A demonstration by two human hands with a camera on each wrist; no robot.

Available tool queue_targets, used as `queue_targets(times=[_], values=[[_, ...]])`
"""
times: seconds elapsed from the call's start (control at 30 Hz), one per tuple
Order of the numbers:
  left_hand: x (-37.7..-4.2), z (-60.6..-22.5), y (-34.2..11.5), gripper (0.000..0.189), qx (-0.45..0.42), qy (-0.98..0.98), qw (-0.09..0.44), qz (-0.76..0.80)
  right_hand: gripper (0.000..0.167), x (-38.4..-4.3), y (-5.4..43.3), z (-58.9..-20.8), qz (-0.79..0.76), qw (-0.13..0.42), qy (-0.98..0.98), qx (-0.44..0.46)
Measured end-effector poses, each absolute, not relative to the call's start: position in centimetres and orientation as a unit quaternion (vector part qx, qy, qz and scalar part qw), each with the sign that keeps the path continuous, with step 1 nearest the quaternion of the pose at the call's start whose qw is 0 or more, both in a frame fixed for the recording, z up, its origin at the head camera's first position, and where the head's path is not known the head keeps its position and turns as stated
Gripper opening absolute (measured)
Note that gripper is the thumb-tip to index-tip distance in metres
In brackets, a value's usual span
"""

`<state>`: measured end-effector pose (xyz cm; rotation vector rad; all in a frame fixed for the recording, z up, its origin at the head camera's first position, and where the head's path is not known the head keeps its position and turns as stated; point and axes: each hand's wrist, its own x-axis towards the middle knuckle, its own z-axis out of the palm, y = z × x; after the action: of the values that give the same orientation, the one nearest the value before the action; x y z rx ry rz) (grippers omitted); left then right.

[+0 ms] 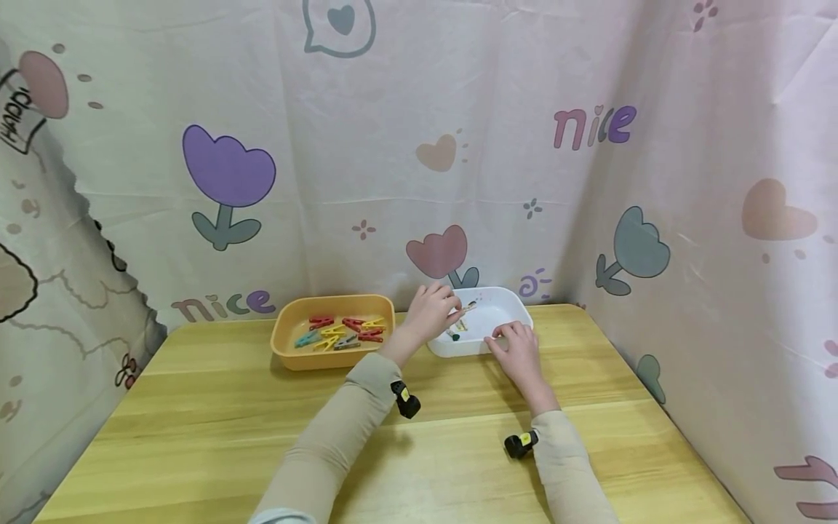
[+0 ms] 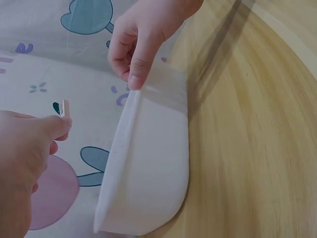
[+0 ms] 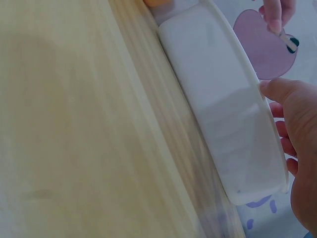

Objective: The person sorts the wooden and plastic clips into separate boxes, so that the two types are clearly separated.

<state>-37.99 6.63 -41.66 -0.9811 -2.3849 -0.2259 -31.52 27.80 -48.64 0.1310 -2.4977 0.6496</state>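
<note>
My left hand (image 1: 428, 314) is raised over the left part of a white plastic tub (image 1: 487, 348). Between thumb and fingers it pinches a small wooden clothespin (image 2: 66, 108) with a dark green piece on it, also seen in the right wrist view (image 3: 288, 42). My right hand (image 1: 520, 351) grips the tub's near rim, thumb on the outer side (image 3: 271, 89) and fingers over the inside. A few more small clips, one with a dark green piece (image 1: 453, 335), lie at the left inside the tub. The tub's wall hides its inside in both wrist views.
Left of the white tub stands a yellow-orange tub (image 1: 334, 359) holding several red, yellow, teal and grey plastic clothespins (image 1: 332, 342). Both tubs are at the back of a wooden table (image 1: 458, 466), close to a patterned cloth backdrop (image 1: 366, 145) that also hangs along the sides.
</note>
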Motion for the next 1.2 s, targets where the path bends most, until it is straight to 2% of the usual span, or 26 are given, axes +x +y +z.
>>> queue_targets(times=[0.4,0.9,1.03,1.2], values=[[-38.8,-43.5,8.6,0.018,-0.290,-0.928,0.206,-0.108,0.020,-31.4,27.8,-48.4,0.243,0.267,-0.932,0.042],[-39.1,-44.4,10.8,0.017,-0.241,-0.940,0.200,-0.137,0.021,-31.4,27.8,-48.4,0.237,0.268,-0.933,0.042],[-39.0,-44.5,11.2,0.023,-0.221,-0.948,0.183,-0.136,0.021,-31.4,27.8,-48.5,0.236,0.268,-0.933,0.042],[-38.9,-44.6,11.4,0.038,-0.190,-0.959,0.158,-0.141,0.021,-31.5,27.8,-48.5,0.235,0.273,-0.932,0.045]])
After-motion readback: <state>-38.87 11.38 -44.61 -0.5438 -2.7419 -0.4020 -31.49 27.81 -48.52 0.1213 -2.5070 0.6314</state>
